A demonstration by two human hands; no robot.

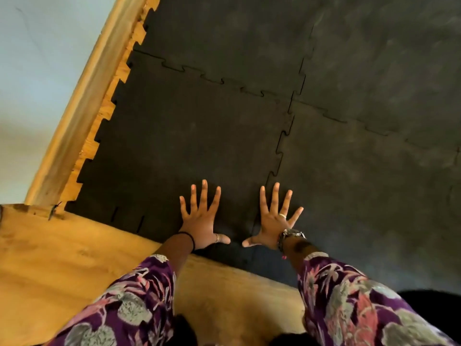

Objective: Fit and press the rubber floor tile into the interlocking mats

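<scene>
A black rubber floor tile (189, 136) with puzzle-tooth edges lies flat in the corner, its far and right edges meshed with the neighbouring dark mats (361, 176). My left hand (200, 221) rests palm down, fingers spread, on the tile's near part. My right hand (275, 221), wearing a ring and a wristwatch, lies flat with spread fingers over the toothed seam between the tile and the mat to its right. Neither hand holds anything.
A wooden baseboard (82, 106) and pale wall (32, 71) run along the tile's left edge, with bare wood showing between the teeth. Bare wooden floor (74, 258) lies in front of the mats. Purple floral sleeves cover both forearms.
</scene>
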